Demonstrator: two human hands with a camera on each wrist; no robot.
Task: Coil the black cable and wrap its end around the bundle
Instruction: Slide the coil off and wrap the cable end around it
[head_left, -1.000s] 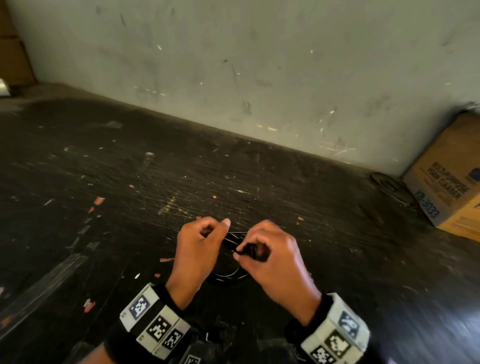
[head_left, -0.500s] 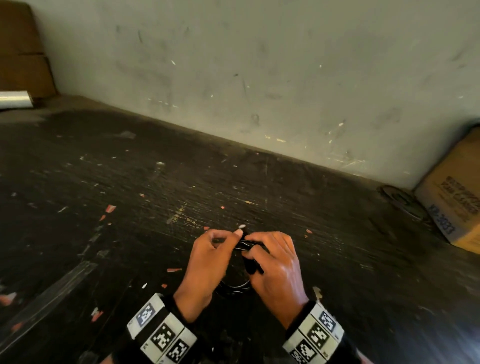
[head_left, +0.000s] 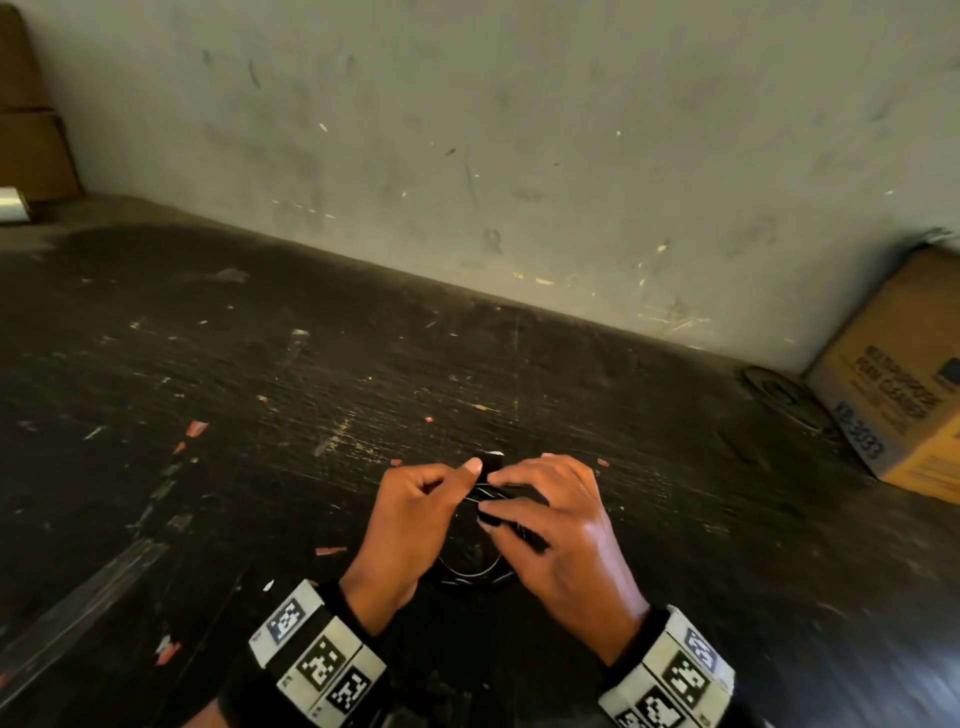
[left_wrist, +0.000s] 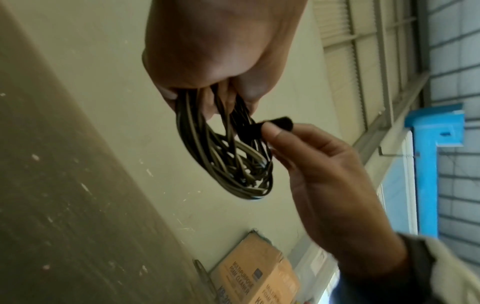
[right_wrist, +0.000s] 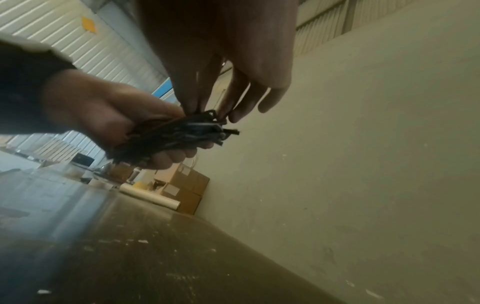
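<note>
The black cable (head_left: 470, 569) is gathered into a small coil of several loops and held just above the dark tabletop (head_left: 260, 364). My left hand (head_left: 421, 514) grips one side of the coil, its fingers curled round the loops (left_wrist: 228, 160). My right hand (head_left: 561, 525) pinches the cable's thick black end (left_wrist: 279, 123) between thumb and fingers, right at the top of the bundle (right_wrist: 176, 135). In the head view a short black tip (head_left: 491, 460) sticks up between the two hands. Much of the coil is hidden behind the hands.
A cardboard box (head_left: 904, 395) printed with "foam cleaner" leans against the wall at the far right, with a flat dark ring (head_left: 779, 395) beside it. Brown boxes (head_left: 31, 145) and a shiny roll (head_left: 10, 205) sit at the far left. The grey wall (head_left: 519, 156) bounds the table's back.
My hands have drawn closer together. The right hand has carried the cable's end up over the top of the bundle, while the left hand keeps its grip on the coil.
</note>
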